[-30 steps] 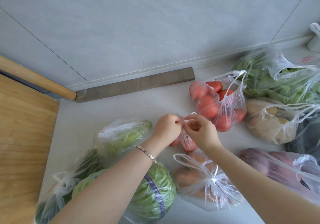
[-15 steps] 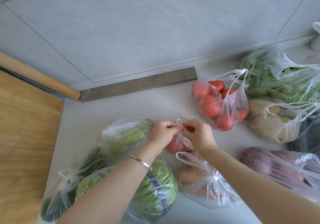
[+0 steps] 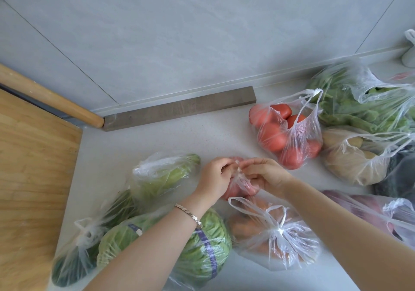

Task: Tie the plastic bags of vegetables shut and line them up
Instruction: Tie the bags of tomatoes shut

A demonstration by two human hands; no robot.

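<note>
I see both hands mid-frame, left hand (image 3: 214,176) & right hand (image 3: 267,175) pinching twisted neck of small clear plastic bag w/ reddish veg (image 3: 239,184), bag low over pale speckled counter (image 3: 143,147), btwn clear bag of green leafy veg (image 3: 161,174) & tied clear bag of red tomatoes (image 3: 289,131), just behind knotted clear bag of orange carrots (image 3: 269,234).

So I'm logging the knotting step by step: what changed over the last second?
Both hands, left hand and right hand, kept pinching the neck of the small bag of red produce; they sank slightly toward the counter and the twisted plastic between the fingers drew tighter. Nothing was let go. The tomato bag, carrot bag and cabbage bag stayed put.
</note>
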